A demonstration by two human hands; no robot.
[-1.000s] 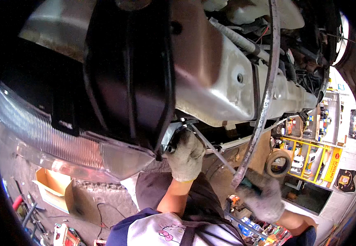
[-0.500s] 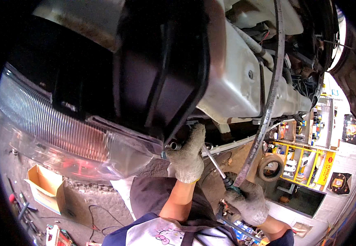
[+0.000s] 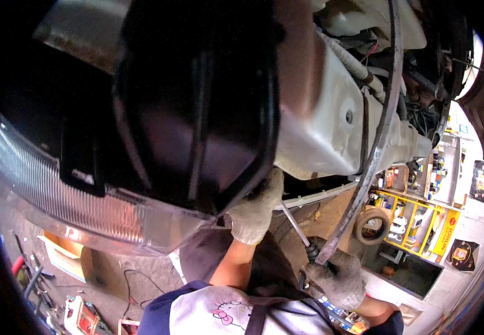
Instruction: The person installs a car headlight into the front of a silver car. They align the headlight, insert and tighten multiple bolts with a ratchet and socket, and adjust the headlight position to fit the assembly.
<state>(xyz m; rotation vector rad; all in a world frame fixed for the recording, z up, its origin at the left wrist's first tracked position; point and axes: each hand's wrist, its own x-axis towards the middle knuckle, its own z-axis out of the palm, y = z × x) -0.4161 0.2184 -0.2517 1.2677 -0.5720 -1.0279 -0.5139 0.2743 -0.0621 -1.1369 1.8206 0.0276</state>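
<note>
A clear, ribbed headlight (image 3: 80, 195) with a black rear housing (image 3: 197, 139) fills the left and middle of the view. My left hand (image 3: 257, 209), in a grey knit glove, reaches up behind the housing's lower right edge. Its fingers are mostly hidden there, so whether they grip anything does not show. My right hand (image 3: 336, 276), also gloved, is closed round the dark handle of a ratchet wrench (image 3: 296, 227). The silvery shaft slants up and left toward my left hand, and its far end is out of sight.
A pale body beam (image 3: 331, 128) runs beside the housing. A long dark strip (image 3: 373, 156) hangs across the right side in front of it. Further off are a tire (image 3: 371, 228), yellow shelving (image 3: 412, 220), a cardboard box (image 3: 66, 257) and cables (image 3: 130, 287) on the floor.
The headlight and housing sit lower in the picture and cover more of my left fingers. A round metal end near that hand is now hidden. My right hand keeps its grip on the ratchet wrench.
</note>
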